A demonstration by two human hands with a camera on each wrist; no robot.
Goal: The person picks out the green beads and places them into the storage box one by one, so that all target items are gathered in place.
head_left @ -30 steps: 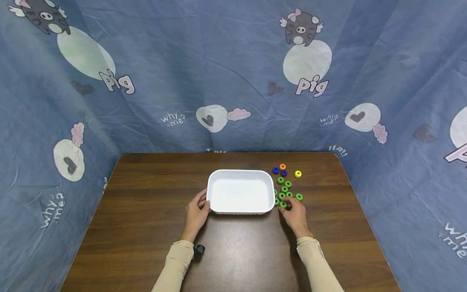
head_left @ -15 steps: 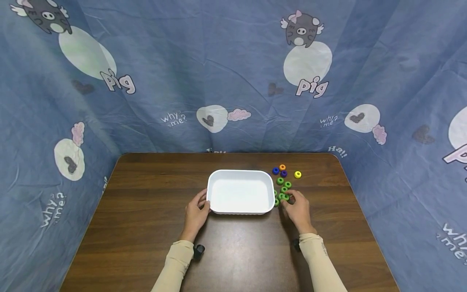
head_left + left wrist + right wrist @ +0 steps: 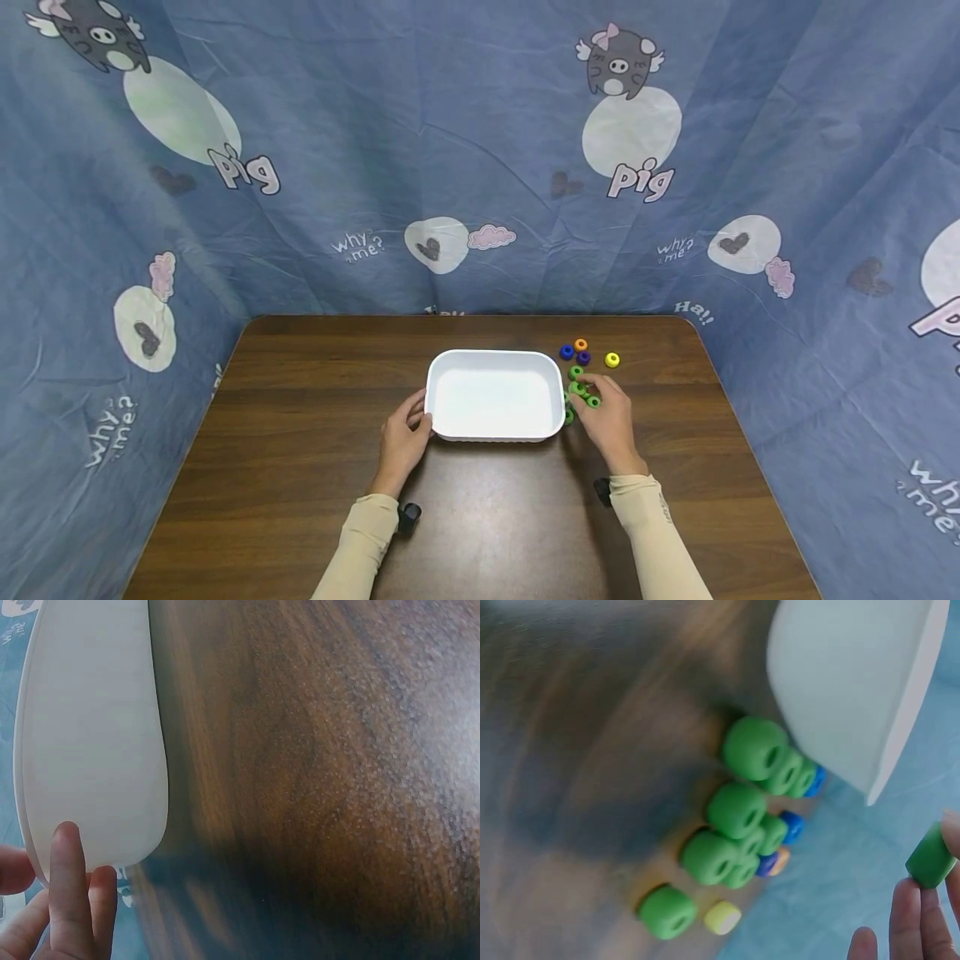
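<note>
A white rectangular tray (image 3: 495, 395) sits mid-table in the head view. My left hand (image 3: 403, 442) holds its near left corner from outside; in the left wrist view the fingers (image 3: 69, 889) lie against the outer wall. Off the tray's right end, my right hand (image 3: 611, 425) pinches a green bead (image 3: 931, 856) with a hole through it, raised off the table. Beneath it are several loose green beads (image 3: 735, 810), partly hidden by this hand in the head view.
Behind the green beads lie blue beads (image 3: 567, 352), an orange bead (image 3: 581, 344) and a yellow bead (image 3: 612, 360). A brown wooden table (image 3: 315, 400) carries everything, with a blue patterned curtain (image 3: 360, 150) around its back and sides.
My right hand has lifted a green bead from the front of the group and moved it away from me and slightly left. The left hand and the tray have stayed put.
</note>
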